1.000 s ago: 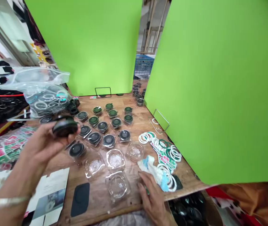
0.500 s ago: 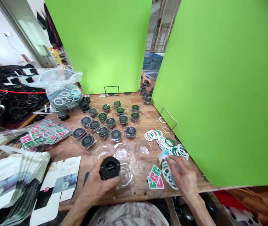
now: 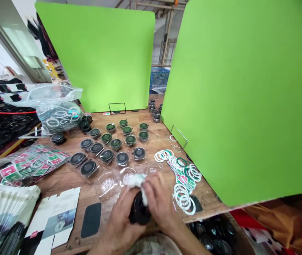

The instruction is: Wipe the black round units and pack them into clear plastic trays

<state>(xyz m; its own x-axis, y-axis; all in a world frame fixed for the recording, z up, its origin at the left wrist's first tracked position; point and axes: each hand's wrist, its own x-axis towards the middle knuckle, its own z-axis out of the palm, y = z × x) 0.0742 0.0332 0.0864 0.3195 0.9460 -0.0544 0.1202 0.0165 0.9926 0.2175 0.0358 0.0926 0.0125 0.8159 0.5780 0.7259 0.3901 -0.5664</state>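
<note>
My left hand (image 3: 120, 219) is wrapped round a black round cap-like part (image 3: 141, 211), tilted on its side near the table's front edge. My right hand (image 3: 160, 200) pinches a crumpled white cloth (image 3: 136, 180) and presses it against the part's upper rim. The fingers partly cover both. Just beyond the hands lie clear plastic clamshell packs (image 3: 107, 185), some partly hidden. Several closed packs with black round parts (image 3: 122, 159) stand in rows farther back. A fanned pile of white rings (image 3: 183, 199) lies right of my right hand.
Green panels (image 3: 100, 60) wall off the back and right. Printed cards in a plastic bag (image 3: 34, 166), flat boxes (image 3: 57, 217) and a bag of rings (image 3: 60, 117) fill the left. A dark flat pad (image 3: 91, 220) lies left of my hands.
My right hand has moved left with the cloth, from the rings to the black part. My left hand has tilted that part and brought it lower. The view has shifted.
</note>
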